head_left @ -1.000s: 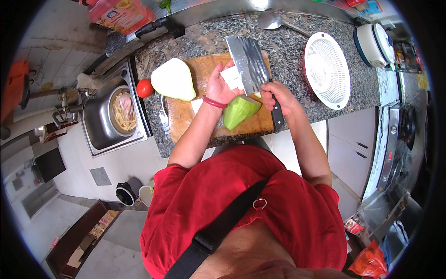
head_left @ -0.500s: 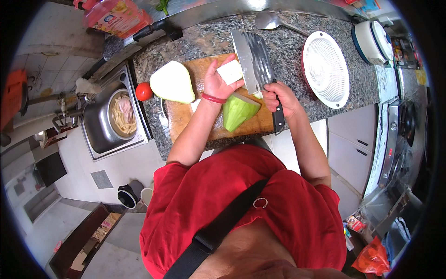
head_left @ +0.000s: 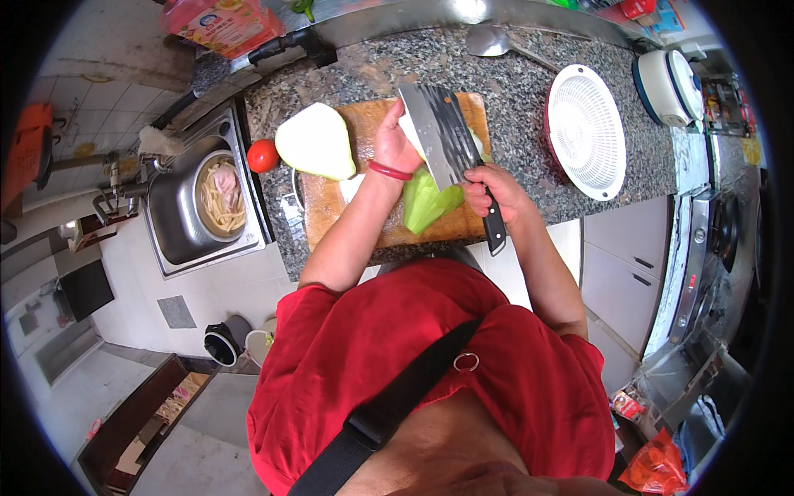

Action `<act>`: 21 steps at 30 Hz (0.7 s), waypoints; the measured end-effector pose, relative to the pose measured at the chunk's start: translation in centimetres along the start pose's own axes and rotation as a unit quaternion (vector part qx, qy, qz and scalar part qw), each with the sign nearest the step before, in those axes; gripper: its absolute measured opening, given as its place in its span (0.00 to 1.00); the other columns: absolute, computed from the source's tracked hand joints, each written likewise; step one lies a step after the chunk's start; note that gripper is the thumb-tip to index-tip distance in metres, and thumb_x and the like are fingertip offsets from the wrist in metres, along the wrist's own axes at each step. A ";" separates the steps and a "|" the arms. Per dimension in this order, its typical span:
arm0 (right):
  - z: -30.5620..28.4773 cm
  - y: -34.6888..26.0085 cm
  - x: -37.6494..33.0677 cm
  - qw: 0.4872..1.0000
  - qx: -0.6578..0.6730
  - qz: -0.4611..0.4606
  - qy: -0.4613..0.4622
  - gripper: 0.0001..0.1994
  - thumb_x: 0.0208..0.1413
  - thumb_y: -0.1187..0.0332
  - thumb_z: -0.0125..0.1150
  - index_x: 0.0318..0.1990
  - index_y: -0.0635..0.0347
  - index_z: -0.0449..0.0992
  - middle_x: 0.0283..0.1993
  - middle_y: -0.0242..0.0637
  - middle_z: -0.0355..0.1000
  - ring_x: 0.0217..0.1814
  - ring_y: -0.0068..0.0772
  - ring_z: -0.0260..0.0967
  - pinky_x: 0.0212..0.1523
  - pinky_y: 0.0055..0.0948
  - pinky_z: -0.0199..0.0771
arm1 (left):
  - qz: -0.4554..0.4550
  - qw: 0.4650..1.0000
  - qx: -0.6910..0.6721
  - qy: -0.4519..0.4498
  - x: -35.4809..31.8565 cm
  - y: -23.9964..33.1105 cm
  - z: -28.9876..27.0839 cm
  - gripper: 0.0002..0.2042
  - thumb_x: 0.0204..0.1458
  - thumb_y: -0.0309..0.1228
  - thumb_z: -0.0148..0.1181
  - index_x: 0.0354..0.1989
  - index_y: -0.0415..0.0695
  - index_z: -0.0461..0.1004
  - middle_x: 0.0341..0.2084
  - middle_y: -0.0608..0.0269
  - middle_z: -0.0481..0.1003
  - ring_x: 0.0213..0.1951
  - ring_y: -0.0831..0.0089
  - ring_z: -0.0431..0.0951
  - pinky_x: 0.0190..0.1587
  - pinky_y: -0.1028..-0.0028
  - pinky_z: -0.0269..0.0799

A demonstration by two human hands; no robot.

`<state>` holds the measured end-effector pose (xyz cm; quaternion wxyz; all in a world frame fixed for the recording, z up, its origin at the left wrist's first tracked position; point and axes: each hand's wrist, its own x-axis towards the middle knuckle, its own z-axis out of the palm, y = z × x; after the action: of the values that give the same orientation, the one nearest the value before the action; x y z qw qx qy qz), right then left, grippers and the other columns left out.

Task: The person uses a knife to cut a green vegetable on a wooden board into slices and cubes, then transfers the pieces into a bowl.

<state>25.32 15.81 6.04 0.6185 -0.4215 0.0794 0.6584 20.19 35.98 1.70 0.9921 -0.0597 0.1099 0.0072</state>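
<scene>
My right hand (head_left: 499,198) grips the black handle of a wide cleaver (head_left: 442,136), its blade pointing up and away to the left. In my left hand (head_left: 392,150) is a white vegetable chunk (head_left: 408,132), mostly covered by the blade; a red bangle is on that wrist. Whether the edge has entered the chunk I cannot tell. Below both hands, a pale green peeled wedge (head_left: 426,203) rests on the wooden cutting board (head_left: 368,116). A large whitish melon-like piece (head_left: 314,142) lies at the board's left side.
Left of the board sit a tomato (head_left: 263,155) and a sink (head_left: 178,227) holding a bowl of strips and pinkish meat (head_left: 223,186). To the right stands a white colander (head_left: 585,132). A metal ladle (head_left: 486,41) and a white appliance (head_left: 662,87) are farther back.
The cleaver has shifted left and now covers most of the white chunk, which lay visible in my left palm before. My view has shifted slightly.
</scene>
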 end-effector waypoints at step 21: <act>1.0 -1.3 1.6 0.991 -0.013 -0.098 0.089 0.07 0.56 0.67 0.51 0.27 0.54 0.63 0.17 0.24 0.57 0.14 0.15 0.53 0.13 0.20 0.54 | -0.004 0.998 0.033 0.045 0.3 -0.8 -0.3 0.24 0.57 0.41 0.38 0.56 0.37 0.61 0.51 0.49 0.68 0.53 0.52 0.68 0.58 0.51 0.59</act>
<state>26.25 17.93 6.17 0.6649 -0.4921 0.0833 0.5556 20.41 35.13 1.40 0.9876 -0.0274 0.1544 -0.0029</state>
